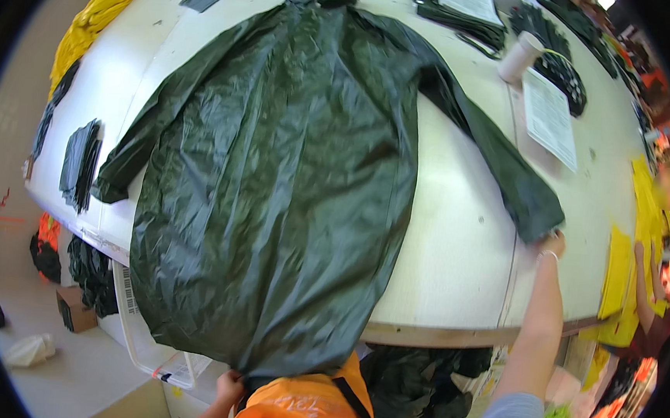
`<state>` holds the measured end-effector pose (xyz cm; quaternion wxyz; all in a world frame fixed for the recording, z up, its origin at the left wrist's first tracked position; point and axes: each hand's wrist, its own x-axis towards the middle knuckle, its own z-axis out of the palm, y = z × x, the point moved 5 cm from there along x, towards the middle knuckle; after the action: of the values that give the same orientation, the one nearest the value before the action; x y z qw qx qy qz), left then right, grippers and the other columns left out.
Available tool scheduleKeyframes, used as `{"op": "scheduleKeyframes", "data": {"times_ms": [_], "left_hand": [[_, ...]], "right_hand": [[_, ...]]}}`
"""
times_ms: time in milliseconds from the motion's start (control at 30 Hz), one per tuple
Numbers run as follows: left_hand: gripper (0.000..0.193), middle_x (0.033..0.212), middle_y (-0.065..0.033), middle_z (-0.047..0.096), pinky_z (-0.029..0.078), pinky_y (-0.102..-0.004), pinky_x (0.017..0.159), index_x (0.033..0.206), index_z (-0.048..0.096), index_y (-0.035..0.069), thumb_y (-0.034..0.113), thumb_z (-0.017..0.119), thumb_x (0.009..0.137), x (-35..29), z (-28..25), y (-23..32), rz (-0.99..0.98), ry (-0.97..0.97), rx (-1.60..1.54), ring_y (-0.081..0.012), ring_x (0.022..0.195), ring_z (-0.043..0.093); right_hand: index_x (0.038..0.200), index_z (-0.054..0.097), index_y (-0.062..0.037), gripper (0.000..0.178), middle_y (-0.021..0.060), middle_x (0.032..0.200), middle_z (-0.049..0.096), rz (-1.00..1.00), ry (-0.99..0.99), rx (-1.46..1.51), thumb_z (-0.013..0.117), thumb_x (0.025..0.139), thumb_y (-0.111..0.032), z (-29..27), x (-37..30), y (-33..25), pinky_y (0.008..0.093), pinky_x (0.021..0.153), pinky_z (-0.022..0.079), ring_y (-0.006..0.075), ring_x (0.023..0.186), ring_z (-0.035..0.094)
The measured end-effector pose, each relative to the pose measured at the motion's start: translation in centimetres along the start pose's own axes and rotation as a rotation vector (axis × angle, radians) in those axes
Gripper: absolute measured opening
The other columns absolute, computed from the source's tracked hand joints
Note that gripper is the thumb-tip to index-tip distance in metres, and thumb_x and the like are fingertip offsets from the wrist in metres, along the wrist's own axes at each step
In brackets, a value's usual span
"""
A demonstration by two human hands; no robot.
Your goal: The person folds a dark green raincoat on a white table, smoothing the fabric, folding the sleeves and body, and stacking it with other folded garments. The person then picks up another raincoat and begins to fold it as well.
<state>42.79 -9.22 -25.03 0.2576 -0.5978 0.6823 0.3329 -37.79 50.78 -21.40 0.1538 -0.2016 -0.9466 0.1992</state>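
A long dark green raincoat (277, 150) lies spread on a white table (455, 272), its collar at the far side and its hem hanging over the near edge. My right hand (553, 245), with a thin band at the wrist, pinches the cuff of the right-hand sleeve, which is stretched out to the side. Down at the hem's lower left corner, my left hand (229, 388) is closed on the coat's edge; its fingers are partly hidden. The other sleeve rests on the table at the left, with its cuff next to a folded dark green stack (80, 164).
Yellow material (91, 25) lies along the far left edge. A whitish cylinder (520, 57), a paper sheet (549, 119) and dark green bundles (457, 16) sit at the far right. Another person (648, 285) works with yellow pieces at the right. Dark fabric (416, 385) fills a space below the table.
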Motion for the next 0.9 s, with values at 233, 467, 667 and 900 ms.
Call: {"op": "scheduleKeyframes", "data": {"times_ms": [233,467,667,900], "left_hand": [[0.02,0.087,-0.0186,0.063,0.048,-0.0428,0.077,0.089,0.063,0.002,0.013,0.066,0.072,-3.0,-7.6,-7.0,-0.259,0.534,0.178,-0.0372,0.085,0.059],[0.028,0.088,-0.0098,0.066,0.047,-0.0293,0.07,0.104,0.062,0.001,0.023,0.062,0.087,2.9,-14.9,37.0,0.692,0.404,-0.285,-0.0163,0.078,0.061],[0.074,0.117,-0.0209,0.059,0.046,-0.038,0.088,0.128,0.045,-0.003,0.037,0.07,0.071,3.3,-8.2,63.0,0.654,0.16,-0.101,-0.0323,0.106,0.058],[0.029,0.086,-0.0056,0.065,0.047,-0.0288,0.075,0.096,0.063,-0.003,-0.003,0.048,0.071,-10.8,-22.8,47.9,0.913,-0.487,-0.737,-0.0153,0.081,0.059]], "right_hand": [[0.118,0.056,-0.001,0.032,0.0177,0.105,0.063,0.078,-0.749,1.158,0.051,0.09,-0.015,1.8,0.4,-4.3,0.0367,0.087,0.047,0.0277,0.099,0.061],[0.138,0.035,-0.0062,0.051,0.0123,0.117,0.057,-0.336,-1.154,0.702,0.046,0.095,-0.031,2.8,-13.8,-22.2,0.0294,0.087,0.045,0.016,0.102,0.055],[0.143,0.017,-0.0005,0.082,0.0196,0.119,0.055,-0.766,-1.618,0.776,0.066,0.082,-0.027,0.4,-43.6,-34.3,0.0332,0.078,0.049,0.0222,0.081,0.06],[0.118,0.054,-0.0038,0.034,0.0095,0.106,0.061,-0.044,-1.304,0.968,0.044,0.096,-0.029,1.8,-44.8,-31.7,0.0247,0.058,0.048,0.0101,0.067,0.057]]}}
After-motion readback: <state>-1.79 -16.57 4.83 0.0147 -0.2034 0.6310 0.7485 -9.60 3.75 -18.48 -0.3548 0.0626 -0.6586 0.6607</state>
